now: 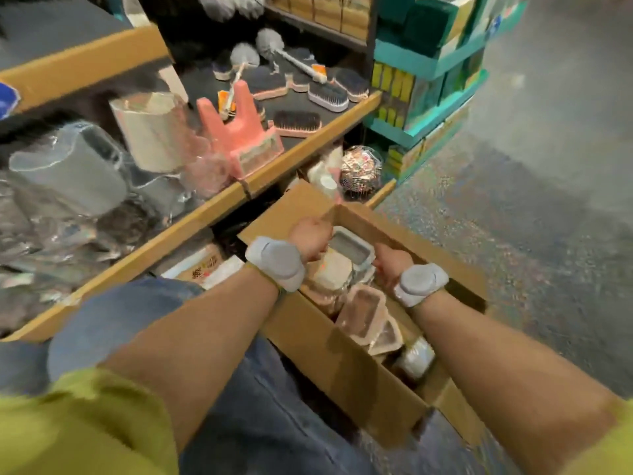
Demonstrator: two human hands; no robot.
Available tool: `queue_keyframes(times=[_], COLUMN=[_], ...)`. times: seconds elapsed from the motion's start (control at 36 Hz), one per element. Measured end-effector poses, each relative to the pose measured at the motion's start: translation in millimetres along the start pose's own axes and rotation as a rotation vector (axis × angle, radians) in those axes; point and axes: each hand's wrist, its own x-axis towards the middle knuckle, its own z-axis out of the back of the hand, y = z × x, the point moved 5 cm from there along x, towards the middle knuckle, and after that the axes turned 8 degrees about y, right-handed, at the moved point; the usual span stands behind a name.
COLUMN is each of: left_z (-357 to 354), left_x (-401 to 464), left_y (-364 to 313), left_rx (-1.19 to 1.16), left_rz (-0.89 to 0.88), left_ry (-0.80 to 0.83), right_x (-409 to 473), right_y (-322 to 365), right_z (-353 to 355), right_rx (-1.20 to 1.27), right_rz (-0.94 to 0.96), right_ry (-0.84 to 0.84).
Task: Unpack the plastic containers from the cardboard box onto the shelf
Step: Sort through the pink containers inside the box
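Clear, grey-lidded plastic containers [349,248] lie jumbled inside the open cardboard box [359,371] below the shelf [191,217].

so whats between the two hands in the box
In the head view, a grey-rimmed plastic container sits between the left hand and right hand, inside the cardboard box.

containers [356,303] in box [342,368], shelf [191,217] left

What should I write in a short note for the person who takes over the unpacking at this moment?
Left hand and right hand: both down in the cardboard box, either side of a grey-rimmed container; the blur hides whether the fingers grip it.
Done: wrapped containers already lie on the shelf.
Left: several containers remain in the box.
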Motion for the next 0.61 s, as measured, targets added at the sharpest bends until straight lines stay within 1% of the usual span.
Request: queue_keyframes(times=[0.03, 0.11, 0.17, 0.28, 0.33, 0.42, 0.47, 0.61], left_z=[-3.9, -2.1, 2.3, 16.8, 20.6, 20.6, 17.7, -5.9], left_x=[3.8, 10.6, 13.6, 21.9, 23.2, 24.7, 25.3, 29.0], left_y=[8.9, 28.7, 34.3, 38.5, 41.5, 47.2, 48.7, 48.7], left_rx=[-0.007, -0.022, -0.03, -0.066, -0.073, -0.053, -0.043, -0.051], left_rz=[0.027, 0.084, 0.107, 0.099, 0.103, 0.12, 0.123, 0.084], left_ry=[0.007, -0.028, -0.043, -0.09, -0.106, -0.127, -0.118, -0.008], right_x=[5.6, -4.6, -5.6, 1.4, 2.5, 3.0, 6.7, 18.9], right_y=[-15.1, -24.7, -23.4, -21.9, -20.4, -19.7, -20.6, -31.7], right_z=[-0.7, -11.8, -22.7, -48.8, -57.6, -55.3, -48.2, -28.4], right_rx=[-0.007, 0.011, 0.015, -0.003, -0.022, -0.013, 0.012, -0.071], right_rz=[-0.05, -0.124, -0.119, -0.062, -0.064, -0.07, -0.08, -0.129], right_ry=[0.009, 0.029, 0.052, 0.133, 0.149, 0.101, 0.038, -0.015])
